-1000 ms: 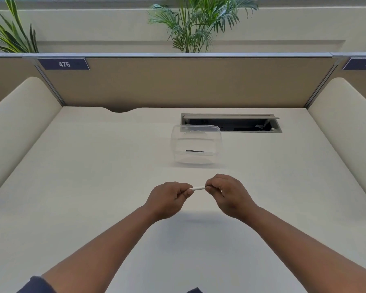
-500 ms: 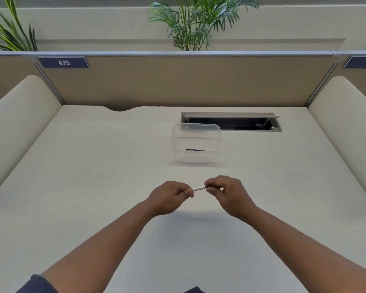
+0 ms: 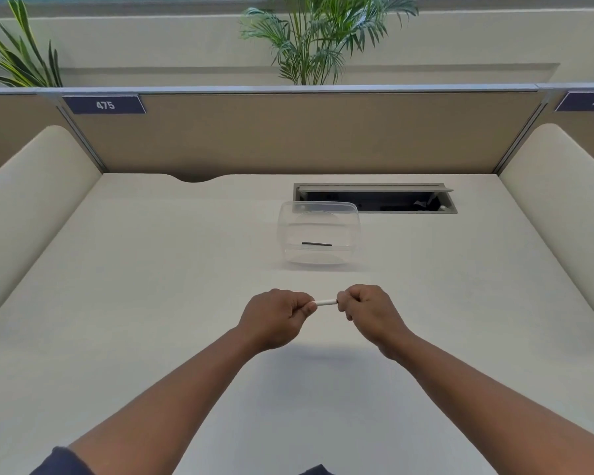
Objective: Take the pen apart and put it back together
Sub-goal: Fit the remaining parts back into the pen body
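A white pen point(image 3: 326, 302) lies level between my two hands, a little above the desk. My left hand point(image 3: 277, 315) is closed around its left end. My right hand point(image 3: 369, 311) pinches its right end, where a dark tip shows at the fingers. Only a short white stretch of the barrel is visible; both ends are hidden in the fists. A thin dark part point(image 3: 317, 244) lies inside the clear plastic box point(image 3: 352, 231) farther back on the desk.
The cream desk point(image 3: 151, 303) is walled by padded side panels and a tan back partition point(image 3: 288, 132). An open cable hatch point(image 3: 374, 197) sits behind the clear box. Plants stand beyond the partition.
My hands have drawn slightly apart, so a longer stretch of the white barrel shows between them. The box and the dark part in it have not moved.
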Demonstrator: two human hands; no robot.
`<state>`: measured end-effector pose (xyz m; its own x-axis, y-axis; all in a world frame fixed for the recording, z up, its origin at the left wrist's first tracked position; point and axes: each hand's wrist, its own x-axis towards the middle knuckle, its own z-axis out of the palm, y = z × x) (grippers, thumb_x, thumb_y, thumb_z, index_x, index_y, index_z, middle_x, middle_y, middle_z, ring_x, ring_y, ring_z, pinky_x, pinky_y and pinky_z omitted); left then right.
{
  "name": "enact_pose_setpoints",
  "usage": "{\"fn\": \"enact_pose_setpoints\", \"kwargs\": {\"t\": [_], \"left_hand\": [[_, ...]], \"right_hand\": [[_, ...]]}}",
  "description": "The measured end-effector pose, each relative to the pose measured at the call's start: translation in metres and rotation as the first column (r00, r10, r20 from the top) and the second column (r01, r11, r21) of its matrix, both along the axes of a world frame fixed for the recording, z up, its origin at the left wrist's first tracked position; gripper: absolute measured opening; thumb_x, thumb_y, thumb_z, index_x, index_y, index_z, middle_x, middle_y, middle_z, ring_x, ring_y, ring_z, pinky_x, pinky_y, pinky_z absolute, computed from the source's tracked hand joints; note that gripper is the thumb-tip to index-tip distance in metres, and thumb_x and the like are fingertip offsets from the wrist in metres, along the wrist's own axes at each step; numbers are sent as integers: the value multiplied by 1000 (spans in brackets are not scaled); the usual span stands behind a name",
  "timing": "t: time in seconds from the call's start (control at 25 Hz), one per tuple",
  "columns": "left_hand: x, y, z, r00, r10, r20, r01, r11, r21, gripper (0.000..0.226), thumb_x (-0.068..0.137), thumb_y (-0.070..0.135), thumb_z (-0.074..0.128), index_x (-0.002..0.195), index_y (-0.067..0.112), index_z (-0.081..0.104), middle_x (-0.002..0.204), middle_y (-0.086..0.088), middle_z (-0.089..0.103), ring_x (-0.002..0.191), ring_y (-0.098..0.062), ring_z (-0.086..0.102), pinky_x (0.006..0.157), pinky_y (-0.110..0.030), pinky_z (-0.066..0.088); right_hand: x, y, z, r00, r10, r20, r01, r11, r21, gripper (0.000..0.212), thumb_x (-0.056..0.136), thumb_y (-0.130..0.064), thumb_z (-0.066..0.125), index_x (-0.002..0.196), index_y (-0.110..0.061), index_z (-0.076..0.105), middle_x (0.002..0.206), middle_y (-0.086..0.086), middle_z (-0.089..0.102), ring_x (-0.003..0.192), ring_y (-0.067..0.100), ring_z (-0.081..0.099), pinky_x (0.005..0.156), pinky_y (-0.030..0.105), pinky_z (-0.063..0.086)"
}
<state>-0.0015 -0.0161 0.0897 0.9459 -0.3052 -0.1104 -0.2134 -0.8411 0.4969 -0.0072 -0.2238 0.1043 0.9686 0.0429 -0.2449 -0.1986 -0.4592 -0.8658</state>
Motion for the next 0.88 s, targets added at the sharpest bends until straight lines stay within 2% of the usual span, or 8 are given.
{"fn": "enact_pose_setpoints", "kwargs": {"t": [0.04,0.12,0.24,0.32,0.4,0.52,0.68,0.88], "left_hand": [[0,0,-1,1000,-5,-5,5,1000,1,30,101,47,44,84,30,61,62,6,57,60,-13,48,58,-31,39],[2,1,-2,992,10,-127,-19,997,-75,29,101,47,47,87,33,67,59,12,55,57,-8,46,57,-29,37],[6,6,-2,954,-1,-301,-77,966,-246,30,101,42,51,85,30,73,52,15,43,50,-5,37,57,-28,34],[7,8,2,921,-34,-389,-118,926,-359,32,102,40,53,86,25,76,60,13,41,56,-9,36,59,-26,33],[9,10,9,878,-76,-473,-139,904,-404,34,102,41,54,89,20,77,62,13,45,59,-10,38,59,-23,33],[14,13,18,797,-154,-584,-143,891,-431,36,103,40,53,92,15,77,58,11,40,52,-10,29,53,-23,26],[14,10,20,811,-147,-566,-145,887,-438,36,102,39,54,89,15,77,62,6,39,52,-11,28,51,-22,25],[8,4,14,877,-71,-474,-142,906,-398,36,102,39,55,83,16,75,68,-2,39,61,-16,34,57,-27,29]], "right_hand": [[0,2,4,993,-20,-113,27,998,62,33,96,-26,56,68,-10,64,60,1,54,57,17,41,58,32,35],[1,2,7,991,18,-135,-14,999,31,35,98,-28,53,69,-13,64,63,2,58,56,15,44,58,28,37],[-2,-2,2,989,94,112,-83,991,-102,21,96,-21,62,77,-17,71,68,-4,64,55,7,46,55,20,38],[-4,-6,-3,972,65,224,-62,998,-19,10,92,-13,68,89,-18,76,78,-9,71,67,6,56,61,13,42],[-5,-8,-7,962,45,269,-61,997,53,13,90,-8,71,96,-18,77,86,-13,73,77,3,60,66,10,43],[-3,-12,-6,913,120,390,-121,992,-23,14,88,-4,71,94,-16,76,86,-10,73,80,6,63,71,14,46],[1,-13,-9,810,231,539,-108,962,-250,12,87,-6,70,92,-16,74,81,-7,71,77,14,60,72,26,49],[-1,-5,-10,880,162,446,-61,971,-232,10,90,-8,66,84,-14,72,71,-1,66,67,20,56,63,34,47]]}}
